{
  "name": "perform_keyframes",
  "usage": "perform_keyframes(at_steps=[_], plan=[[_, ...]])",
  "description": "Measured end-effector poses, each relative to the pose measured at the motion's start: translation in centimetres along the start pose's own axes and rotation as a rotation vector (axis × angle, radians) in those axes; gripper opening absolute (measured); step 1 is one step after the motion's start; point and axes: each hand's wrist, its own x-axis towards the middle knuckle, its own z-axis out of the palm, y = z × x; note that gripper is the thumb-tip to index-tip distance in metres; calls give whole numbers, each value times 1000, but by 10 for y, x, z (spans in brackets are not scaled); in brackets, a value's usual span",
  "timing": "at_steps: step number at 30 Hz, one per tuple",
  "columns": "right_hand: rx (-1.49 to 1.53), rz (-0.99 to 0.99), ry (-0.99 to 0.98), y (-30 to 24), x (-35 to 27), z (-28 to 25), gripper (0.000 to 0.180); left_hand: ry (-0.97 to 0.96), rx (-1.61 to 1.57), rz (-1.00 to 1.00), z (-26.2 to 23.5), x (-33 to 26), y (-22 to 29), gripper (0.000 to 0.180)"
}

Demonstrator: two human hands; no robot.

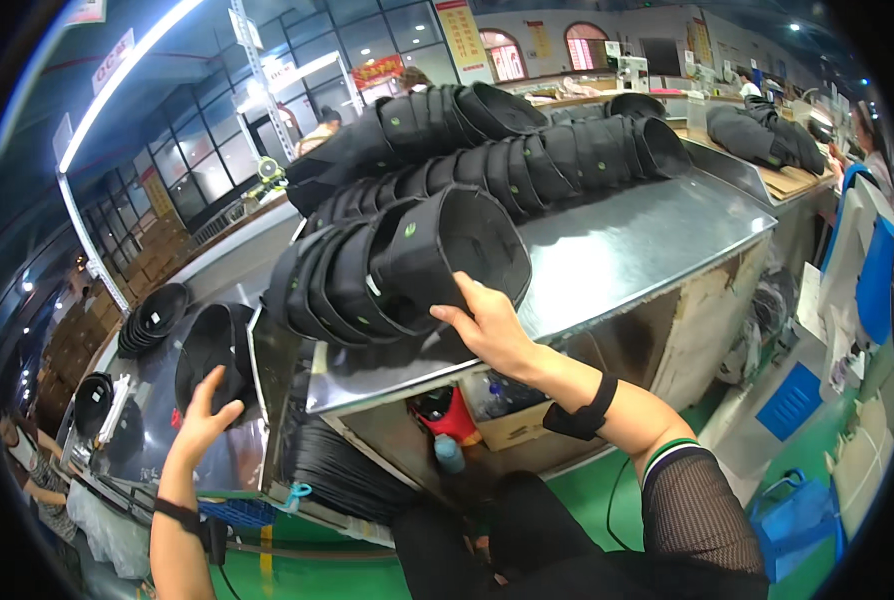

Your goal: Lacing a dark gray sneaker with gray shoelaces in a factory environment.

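Observation:
My right hand (487,325) is at the lower rim of a black, round, cup-shaped fabric piece (417,235). Its thumb lies on the outer wall and the forefinger at the rim, apparently gripping the edge; the other fingers are partly hidden. This piece stands at the front of a nested row of similar pieces (317,275), its mouth facing right. A small green mark shows on its wall. Over the lower left table, my left hand (205,415) is open, fingers spread, beside another black fabric piece (212,345). Whether it touches that piece I cannot tell.
More nested rows of black pieces (537,165) cover the back of the metal table (627,250). On the left table (147,430) is a smaller black stack (157,315). Beneath the metal table are a cardboard box (512,425) and black coiled material (342,470). Other people work farther off.

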Motion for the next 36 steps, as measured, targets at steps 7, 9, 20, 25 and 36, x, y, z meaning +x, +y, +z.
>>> perform_keyframes(at_steps=[7,9,20,25,36], plan=[[-60,-482,-76,-81,-72,-46,48,279,29,434,36,-121,73,54],[48,-499,-175,-110,-96,-48,58,239,104,542,57,-162,89,65],[1855,897,-836,-144,-166,69,35,-13,-802,288,113,-290,37,107],[584,818,-571,-89,-232,147,52,113,-922,-238,209,-303,-19,99],[178,466,-487,-74,-376,223,57,227,-1081,-620,324,-303,-113,77]])
